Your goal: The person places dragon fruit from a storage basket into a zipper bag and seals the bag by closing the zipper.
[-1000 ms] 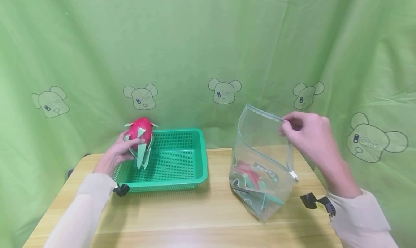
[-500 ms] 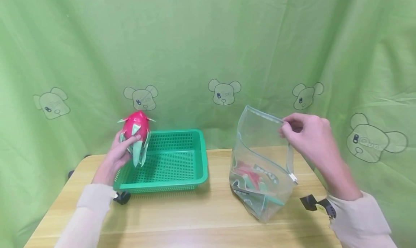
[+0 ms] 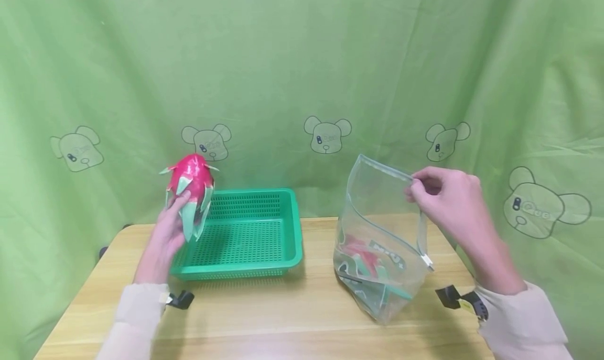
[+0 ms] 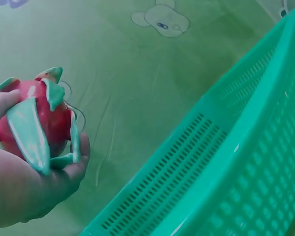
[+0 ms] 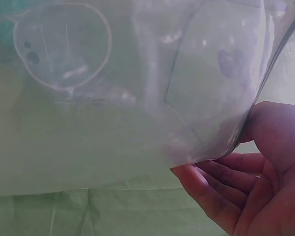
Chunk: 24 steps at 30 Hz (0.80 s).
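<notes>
My left hand [image 3: 171, 228] grips a dragon fruit [image 3: 194, 172], pink-red with pale green leaf tips, above the left end of a green plastic basket [image 3: 294, 229]. In the left wrist view the fingers and thumb wrap the dragon fruit [image 4: 54, 123] from below and the side. On the right, my right hand [image 3: 448, 197] pinches the top rim of a clear zip bag [image 3: 377, 192] and holds its mouth apart. A red thing with green tips [image 3: 360, 255] lies inside the bag, partly blurred by the plastic. In the right wrist view my right hand [image 5: 250, 182] pinches the bag's edge.
Basket and bag both stand on a wooden table [image 3: 264, 318], with a strip of tabletop between them. A white zip slider [image 3: 427, 260] hangs at the bag's right side. Behind the table hangs a green curtain [image 3: 264, 77] with bear-head prints.
My left hand has lifted the dragon fruit slightly and carried it left, toward the basket's outer end. The right hand and the bag stay nearly still.
</notes>
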### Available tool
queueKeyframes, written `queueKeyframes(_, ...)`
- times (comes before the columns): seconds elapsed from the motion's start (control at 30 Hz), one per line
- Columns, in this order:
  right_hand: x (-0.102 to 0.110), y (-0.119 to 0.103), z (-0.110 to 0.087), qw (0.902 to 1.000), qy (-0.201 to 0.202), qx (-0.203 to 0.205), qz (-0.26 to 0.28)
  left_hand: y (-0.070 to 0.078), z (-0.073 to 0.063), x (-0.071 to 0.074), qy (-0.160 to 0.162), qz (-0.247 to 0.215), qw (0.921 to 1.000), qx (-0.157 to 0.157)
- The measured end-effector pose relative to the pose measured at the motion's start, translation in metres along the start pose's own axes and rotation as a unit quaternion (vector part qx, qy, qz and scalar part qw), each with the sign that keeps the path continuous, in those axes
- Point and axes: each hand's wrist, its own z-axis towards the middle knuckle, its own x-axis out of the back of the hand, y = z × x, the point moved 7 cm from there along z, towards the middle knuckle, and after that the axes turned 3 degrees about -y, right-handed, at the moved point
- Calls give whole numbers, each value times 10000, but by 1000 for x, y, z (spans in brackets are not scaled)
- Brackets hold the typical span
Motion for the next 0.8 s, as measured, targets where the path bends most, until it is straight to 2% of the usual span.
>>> queueKeyframes(0.1,0,0,-1,10000,11,22,-9,-2,-4,-5,-299,-364,9988,-91)
queueKeyframes(0.17,0,0,-1,10000,6,33,-22,-4,-7,-6,-452,-437,9980,-103)
queueKeyframes(0.23,1,-1,-1,10000,31,23,-46,-7,-10,-7,-531,-397,9978,-77)
queueKeyframes(0.4,0,-2,-1,10000,66,-34,-41,-12,-19,-9,-468,118,9987,-184)
queueKeyframes(0.6,1,-4,1,9999,114,-50,-63,-15,-28,-16,-502,124,9976,-469)
queueKeyframes(0.7,2,-5,1,9998,119,-65,-109,-16,-32,-20,-673,80,9957,-626)
queueKeyframes(0.8,1,-6,0,9998,102,-71,-125,-17,-34,-25,-981,25,9916,-847)
